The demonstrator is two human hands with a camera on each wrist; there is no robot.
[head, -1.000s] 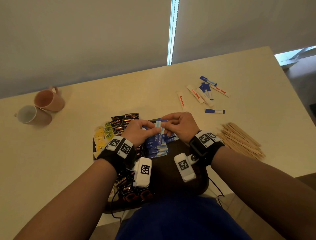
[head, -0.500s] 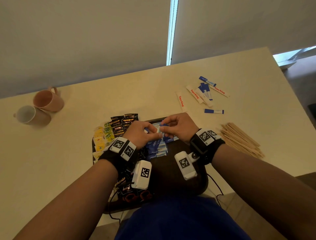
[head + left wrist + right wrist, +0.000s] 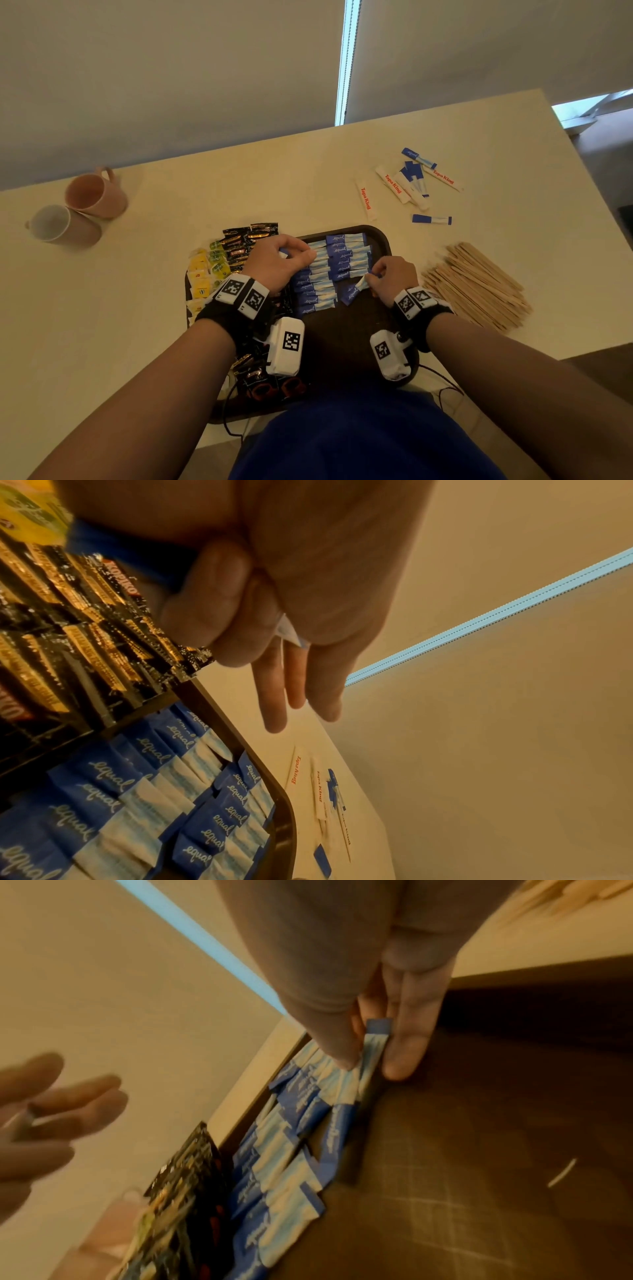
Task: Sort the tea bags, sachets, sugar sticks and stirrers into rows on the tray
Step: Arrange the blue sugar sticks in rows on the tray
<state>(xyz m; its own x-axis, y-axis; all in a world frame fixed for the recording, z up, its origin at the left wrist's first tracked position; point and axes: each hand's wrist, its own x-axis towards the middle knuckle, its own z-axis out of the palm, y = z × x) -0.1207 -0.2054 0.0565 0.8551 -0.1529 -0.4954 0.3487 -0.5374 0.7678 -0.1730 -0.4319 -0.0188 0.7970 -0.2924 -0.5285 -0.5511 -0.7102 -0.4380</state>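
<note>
right hand [image 3: 363, 993] pinched a blue-and-white sachet [image 3: 375, 1045] between thumb and finger over the dark tray [image 3: 479, 1123] | more sachets in rows [image 3: 284, 1164] ran toward 7 o'clock | left hand [image 3: 44, 1110] sat blurry at 9 o'clock | black packets [image 3: 181, 1191] lower left

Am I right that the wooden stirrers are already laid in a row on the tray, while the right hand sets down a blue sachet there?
Not quite. The wooden stirrers lie piled on the table, right of the tray, as the head view shows. The rest holds: the right hand pinches a blue sachet on the tray.
</note>
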